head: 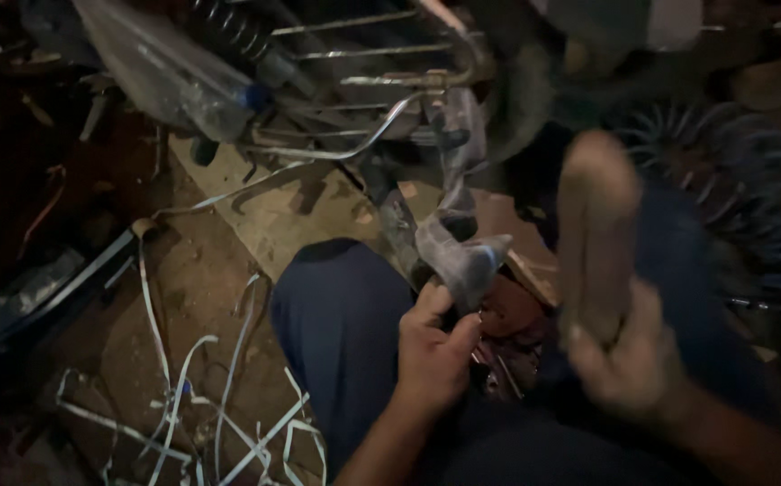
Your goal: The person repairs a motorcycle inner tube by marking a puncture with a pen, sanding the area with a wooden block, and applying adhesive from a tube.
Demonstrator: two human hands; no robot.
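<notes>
Nearest the lens, at six o'clock, the left hand [433, 349] is closing around the lower end of a grey bent metal part [462, 243] above the knee [341, 315]. At four o'clock the right hand [629, 364], blurred, is gripping a brown wooden block [595, 234] raised upright. Risk: a misjudged blow could be catching the left fingers [426, 304] just beside the part.
</notes>
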